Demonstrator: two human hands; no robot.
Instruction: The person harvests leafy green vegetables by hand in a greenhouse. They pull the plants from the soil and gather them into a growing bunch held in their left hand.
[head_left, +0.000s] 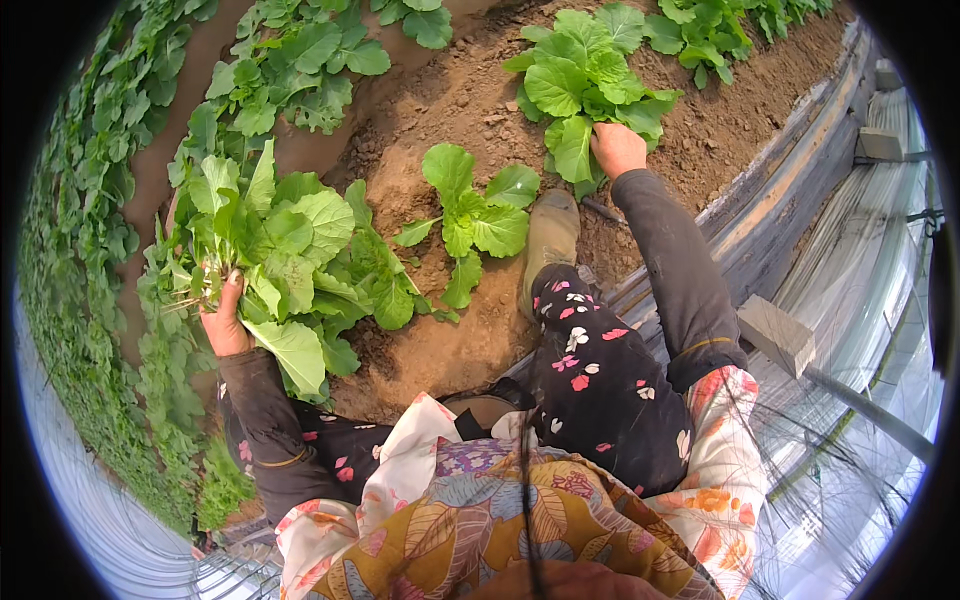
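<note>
In my left hand (226, 319), at the left, is a bunch of uprooted leafy greens (289, 240), gripped near its pale roots and stem bases. My right hand (619, 148) reaches to the lower edge of a large leafy green plant (585, 82) at the upper middle; its fingers are partly hidden among the leaves, so what they grip cannot be told. Between my hands a smaller leafy plant (469, 217) grows in the brown soil. A thin dark object (604, 211) lies on the soil just below my right hand, beside my shoe.
My shoe (553, 225) stands on the soil (450, 352) right of the smaller plant. Dense rows of greens (82, 247) fill the left side. A low weathered border (780, 180) runs along the right, with plastic sheeting (840, 247), blocks (776, 334) and a pipe (870, 412) beyond it.
</note>
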